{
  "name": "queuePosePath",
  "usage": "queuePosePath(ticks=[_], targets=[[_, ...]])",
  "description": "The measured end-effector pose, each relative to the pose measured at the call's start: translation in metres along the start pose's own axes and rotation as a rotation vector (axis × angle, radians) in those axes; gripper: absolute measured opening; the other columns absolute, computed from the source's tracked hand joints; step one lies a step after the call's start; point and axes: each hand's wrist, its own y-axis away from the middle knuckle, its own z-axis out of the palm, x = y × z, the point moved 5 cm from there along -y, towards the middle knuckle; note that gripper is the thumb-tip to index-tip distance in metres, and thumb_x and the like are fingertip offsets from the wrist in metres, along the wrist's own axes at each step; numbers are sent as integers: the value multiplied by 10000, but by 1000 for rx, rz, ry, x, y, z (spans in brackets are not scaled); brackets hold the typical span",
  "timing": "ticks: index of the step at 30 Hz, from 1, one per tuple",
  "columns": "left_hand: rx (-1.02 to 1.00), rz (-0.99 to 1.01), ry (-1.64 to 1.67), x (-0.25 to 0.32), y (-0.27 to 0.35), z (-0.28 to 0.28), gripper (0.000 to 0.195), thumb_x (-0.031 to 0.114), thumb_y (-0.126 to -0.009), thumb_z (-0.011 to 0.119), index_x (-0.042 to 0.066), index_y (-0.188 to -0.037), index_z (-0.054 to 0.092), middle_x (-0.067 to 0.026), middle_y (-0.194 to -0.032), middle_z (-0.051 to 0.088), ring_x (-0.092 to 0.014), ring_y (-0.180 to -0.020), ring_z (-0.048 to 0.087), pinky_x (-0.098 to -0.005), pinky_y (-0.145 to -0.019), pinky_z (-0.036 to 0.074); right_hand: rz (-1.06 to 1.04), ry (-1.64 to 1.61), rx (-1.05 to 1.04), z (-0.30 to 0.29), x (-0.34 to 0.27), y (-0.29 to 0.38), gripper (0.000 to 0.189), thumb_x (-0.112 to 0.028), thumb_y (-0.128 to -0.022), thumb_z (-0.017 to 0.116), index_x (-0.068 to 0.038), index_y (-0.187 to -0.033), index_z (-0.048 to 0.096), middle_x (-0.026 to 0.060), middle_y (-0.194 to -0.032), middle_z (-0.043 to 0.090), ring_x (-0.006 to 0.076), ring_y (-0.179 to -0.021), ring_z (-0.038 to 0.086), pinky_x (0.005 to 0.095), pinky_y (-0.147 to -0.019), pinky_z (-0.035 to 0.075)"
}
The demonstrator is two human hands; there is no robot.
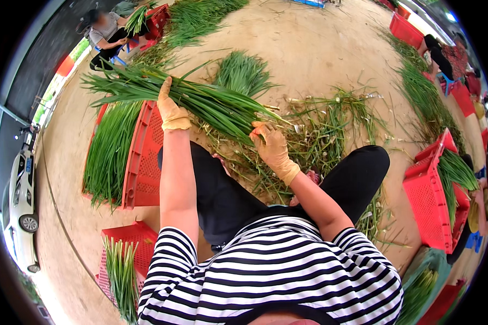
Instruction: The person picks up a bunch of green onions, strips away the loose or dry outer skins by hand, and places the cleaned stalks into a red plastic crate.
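Observation:
A long bunch of leafy green stalks [215,105] lies slantwise before me, its leaf tips to the left and its paler stem ends to the right. My left hand [172,109], in a tan glove, grips it around the leafy part with the thumb on top. At the lower right edge, near the stem ends, my right hand [271,148] pinches stalks with bent fingers; its glove is orange at the fingertips. Trimmed stalks and withered leaves [321,138] litter the ground between my knees. Beyond the bunch lies a pile of green stalks [244,73].
To my left stand a red crate [148,158] packed with greens and a lower red crate [136,237] with a bundle. Another red crate [425,199] is at right. Co-workers sit at upper left [107,32] and far right [451,57]. A white car [20,203] stands at left.

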Motion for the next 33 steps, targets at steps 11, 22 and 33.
queuePosePath(ticks=[11, 22, 33], targets=[[-84, -60, 24, 2, 0, 0, 146, 209, -833, 522, 89, -904, 567, -30, -836, 589, -177, -746, 552, -318, -681, 471, 668, -401, 117, -4, 69, -1, 135, -118, -802, 553, -26, -899, 564, 103, -794, 600, 198, -661, 531, 276, -634, 435], [-321, 151, 103, 13, 0, 10, 359, 106, -827, 523, 140, -1182, 491, -6, -820, 571, -128, -701, 542, -280, -628, 473, 557, 11, -239, -25, 65, -15, 280, -290, -763, 588, -186, -1022, 600, 111, -809, 609, 273, -744, 586, 373, -655, 447], [-420, 172, 109, 16, -10, 4, 399, 126, -823, 531, 132, -1212, 442, -59, -830, 569, -211, -752, 562, -352, -660, 490, 373, 23, -126, -22, 52, -18, 308, -314, -743, 609, -99, -959, 564, 107, -846, 616, 298, -790, 587, 381, -687, 452]])
